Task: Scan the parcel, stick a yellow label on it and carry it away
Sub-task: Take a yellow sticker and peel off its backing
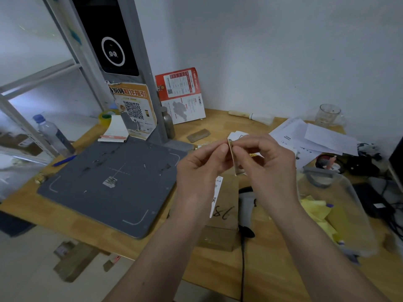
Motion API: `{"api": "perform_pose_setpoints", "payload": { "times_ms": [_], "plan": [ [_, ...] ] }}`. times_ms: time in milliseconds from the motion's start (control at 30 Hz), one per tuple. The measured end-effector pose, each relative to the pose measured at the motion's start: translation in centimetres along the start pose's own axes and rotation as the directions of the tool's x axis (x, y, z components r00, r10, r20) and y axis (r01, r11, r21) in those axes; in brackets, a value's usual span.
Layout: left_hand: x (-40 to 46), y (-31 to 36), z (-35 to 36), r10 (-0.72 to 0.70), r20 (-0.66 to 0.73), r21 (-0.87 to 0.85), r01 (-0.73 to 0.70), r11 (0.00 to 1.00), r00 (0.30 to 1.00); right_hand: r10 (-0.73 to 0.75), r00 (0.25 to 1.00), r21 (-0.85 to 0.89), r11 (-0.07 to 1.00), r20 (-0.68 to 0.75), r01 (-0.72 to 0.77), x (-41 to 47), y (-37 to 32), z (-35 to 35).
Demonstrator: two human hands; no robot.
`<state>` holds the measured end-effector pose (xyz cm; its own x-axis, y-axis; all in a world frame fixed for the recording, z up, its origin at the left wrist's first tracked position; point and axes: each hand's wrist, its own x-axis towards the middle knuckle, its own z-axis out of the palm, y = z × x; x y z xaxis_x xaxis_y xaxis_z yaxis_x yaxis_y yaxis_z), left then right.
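A small brown cardboard parcel (pixel 222 216) lies on the wooden desk (pixel 272 258), with a white shipping label on it and "98" handwritten on top. Above it, my left hand (pixel 202 162) and my right hand (pixel 261 158) pinch a small label sheet (pixel 233 158) together, held edge-on to the camera at its top edge. Its colour is hard to tell. A handheld barcode scanner (pixel 247 210) lies just right of the parcel, its cable running toward me.
A grey scanning pad (pixel 109 184) with an upright camera stand fills the left of the desk. A clear plastic tub (pixel 340 214) with yellow label scraps sits at the right. Papers, a glass, a bottle, tape and cables crowd the back and right edge.
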<state>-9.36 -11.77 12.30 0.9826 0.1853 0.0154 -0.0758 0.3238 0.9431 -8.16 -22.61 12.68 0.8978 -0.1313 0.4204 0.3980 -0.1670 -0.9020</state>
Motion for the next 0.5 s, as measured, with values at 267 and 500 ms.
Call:
{"api": "perform_pose_setpoints", "payload": {
  "times_ms": [267,500],
  "plan": [
    [1.5,-0.2,0.0,-0.184,0.142,-0.246,0.215,0.945,0.973,0.024,0.997,0.082,0.996,0.075,-0.030,0.4,0.3,-0.6],
    [2.3,-0.4,-0.2,-0.291,0.256,-0.283,0.359,0.889,0.922,0.085,0.993,0.144,0.985,0.082,-0.096,0.5,0.7,-0.9]
  ]
}}
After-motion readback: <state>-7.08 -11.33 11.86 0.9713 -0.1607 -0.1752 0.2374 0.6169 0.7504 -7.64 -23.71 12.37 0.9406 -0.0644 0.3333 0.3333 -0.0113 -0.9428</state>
